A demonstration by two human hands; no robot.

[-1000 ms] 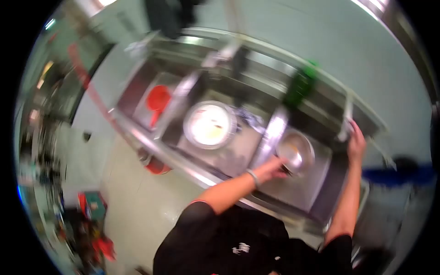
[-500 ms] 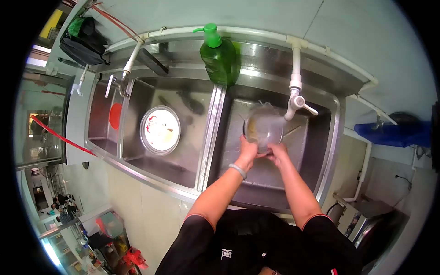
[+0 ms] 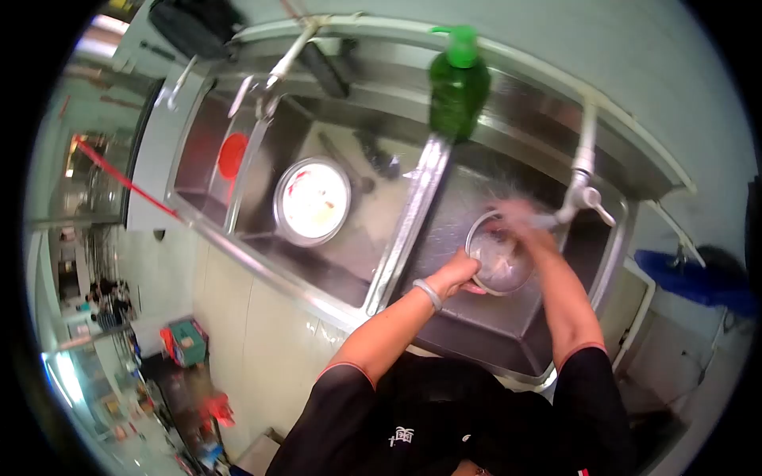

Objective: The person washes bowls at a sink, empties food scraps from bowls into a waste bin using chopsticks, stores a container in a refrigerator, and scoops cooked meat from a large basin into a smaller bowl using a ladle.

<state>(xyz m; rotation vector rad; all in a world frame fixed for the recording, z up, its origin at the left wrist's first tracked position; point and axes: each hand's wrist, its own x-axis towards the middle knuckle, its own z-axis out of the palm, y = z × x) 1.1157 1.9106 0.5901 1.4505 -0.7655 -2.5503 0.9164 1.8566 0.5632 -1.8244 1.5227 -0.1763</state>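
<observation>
In the right-hand basin, a round bowl (image 3: 505,274) is tilted beneath the tap (image 3: 583,197). My left hand (image 3: 458,272) is closed on the bowl's near-left rim. My right hand (image 3: 520,218) is over the bowl's far side, in the water from the tap, smeared by motion and spray. Whether its fingers hold anything does not show. Water and pale reflections blur the bowl's inside.
A green pump bottle (image 3: 459,87) stands behind the basin divider (image 3: 413,214). The middle basin holds a metal bowl (image 3: 278,208) with whitish, red-patterned contents or decoration. A red round item (image 3: 232,155) is in the left basin. Another tap (image 3: 266,99) stands behind.
My right hand has left the bowl's near rim and gone to its far side under the water. The bowl tilts differently. The whole view has turned and shifted.
</observation>
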